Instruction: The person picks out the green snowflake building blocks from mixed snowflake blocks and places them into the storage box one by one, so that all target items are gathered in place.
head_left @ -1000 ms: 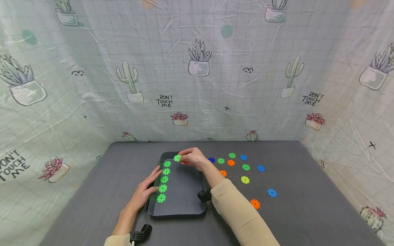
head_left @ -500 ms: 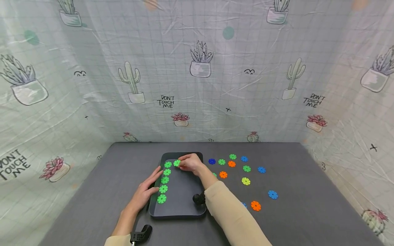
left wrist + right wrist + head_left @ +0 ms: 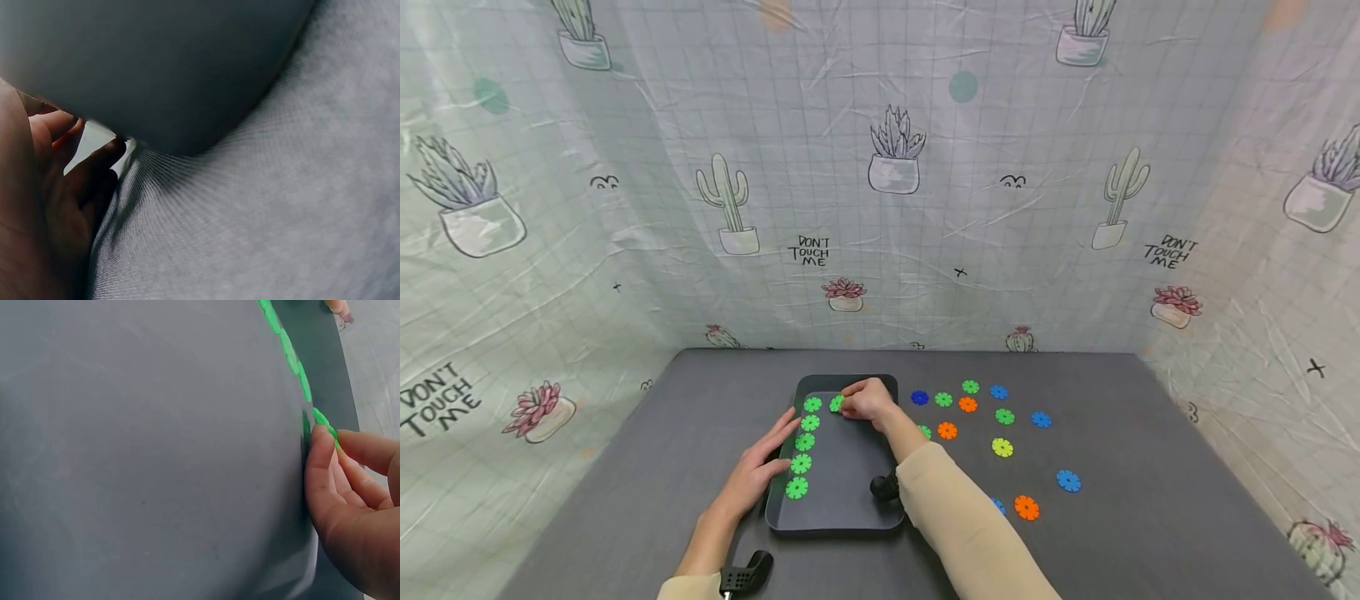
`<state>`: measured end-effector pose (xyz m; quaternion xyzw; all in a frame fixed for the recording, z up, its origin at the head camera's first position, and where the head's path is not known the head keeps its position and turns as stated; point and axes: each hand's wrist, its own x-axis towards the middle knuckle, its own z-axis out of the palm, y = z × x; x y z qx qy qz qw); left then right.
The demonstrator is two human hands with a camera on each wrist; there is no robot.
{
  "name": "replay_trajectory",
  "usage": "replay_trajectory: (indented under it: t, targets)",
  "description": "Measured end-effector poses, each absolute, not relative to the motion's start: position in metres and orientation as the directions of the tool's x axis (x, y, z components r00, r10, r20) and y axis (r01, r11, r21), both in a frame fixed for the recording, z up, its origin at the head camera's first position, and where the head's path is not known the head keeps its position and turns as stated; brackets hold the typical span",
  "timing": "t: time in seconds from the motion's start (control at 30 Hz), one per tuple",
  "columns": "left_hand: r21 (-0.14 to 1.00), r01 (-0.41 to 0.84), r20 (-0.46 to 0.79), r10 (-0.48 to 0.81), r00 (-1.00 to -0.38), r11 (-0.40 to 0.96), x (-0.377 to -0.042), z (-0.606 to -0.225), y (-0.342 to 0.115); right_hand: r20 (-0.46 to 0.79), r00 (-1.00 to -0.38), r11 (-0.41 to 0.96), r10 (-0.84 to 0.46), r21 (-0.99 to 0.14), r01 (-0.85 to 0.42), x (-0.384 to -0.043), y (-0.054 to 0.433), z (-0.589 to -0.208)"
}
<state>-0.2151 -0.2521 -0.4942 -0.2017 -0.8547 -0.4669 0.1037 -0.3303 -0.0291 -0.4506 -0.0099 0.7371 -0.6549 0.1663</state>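
My right hand (image 3: 868, 398) pinches a green notched disc (image 3: 836, 404) between thumb and fingers at the far end of a dark grey tray (image 3: 835, 532). In the right wrist view, this disc (image 3: 325, 425) stands tilted just above the tray floor. Several more green discs (image 3: 805, 442) lie in a column along the tray's left side. My left hand (image 3: 752, 477) rests at the tray's left rim, its fingers stretched out. The left wrist view shows the left fingers (image 3: 94, 169) beside the tray's dark wall (image 3: 169, 75), partly hidden by it.
Right of the tray, loose notched discs lie scattered on the grey table (image 3: 1120, 533): an orange disc (image 3: 1027, 507), a yellow disc (image 3: 1002, 447), a blue disc (image 3: 1068, 481), a green disc (image 3: 1004, 417) and several others. A patterned curtain (image 3: 955, 217) stands behind the table.
My right hand has lowered the green disc from over the tray's far rim to near the tray floor, right of the column's top disc. My left hand has stayed at the rim.
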Motion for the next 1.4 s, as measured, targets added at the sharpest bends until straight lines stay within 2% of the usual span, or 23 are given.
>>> replay_trajectory:
  t: [0.3, 0.57, 1.13, 1.4]
  targets:
    - [0.768, 0.437, 0.363, 0.244, -0.899, 0.468, -0.214, -0.493, -0.250, -0.202, -0.959, 0.177, -0.200, -0.970, 0.167, -0.335, -0.029, -0.457]
    - [0.766, 0.440, 0.363, 0.248, -0.898, 0.469, -0.215, -0.494, -0.251, -0.215, -0.963, 0.155, -0.165, -0.969, 0.190, -0.327, -0.030, -0.450]
    - [0.764, 0.445, 0.367, 0.253, -0.895, 0.467, -0.214, -0.492, -0.250, -0.241, -0.942, 0.077, -0.236, -0.970, 0.229, -0.334, -0.022, -0.446]
    - [0.763, 0.449, 0.371, 0.255, -0.893, 0.464, -0.214, -0.492, -0.250, -0.250, -0.924, 0.075, -0.290, -0.968, 0.239, -0.331, -0.011, -0.432]
